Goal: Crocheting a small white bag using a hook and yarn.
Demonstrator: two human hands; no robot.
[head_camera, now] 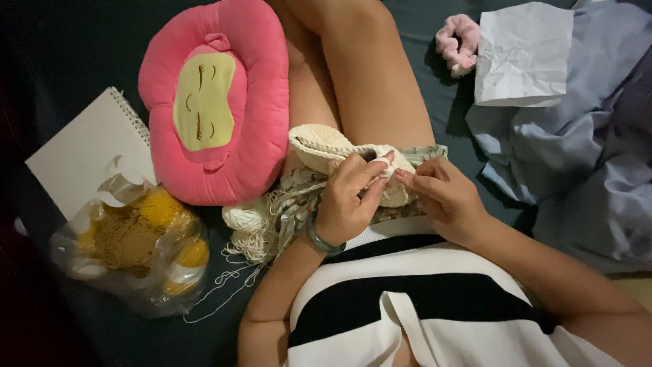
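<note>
Head view: the person sits on a dark bed (81,61) with legs stretched toward its far edge. In the lap lies a cream crochet piece (326,146). The left hand (350,197) grips its near edge, fingers (380,163) curled shut on the fabric, a green bangle (322,239) on the wrist. The right hand (445,197) meets it from the other side, fingers pinched closed on the same edge of the piece; whether a hook is held there cannot be told. Loose cream yarn (248,228) trails from the lap onto the bed, with a strand running toward the near edge. Beside the left thigh rests a pink pillow (217,102) with a yellow face panel. Farther left lies a white notebook (85,153), and just beside it, nearer, a clear bag (132,251) of yellow yarn. Toward the bed's far right corner sit a pink scrunchie (458,42), a crumpled paper (523,54) and a blue cloth (584,163).
</note>
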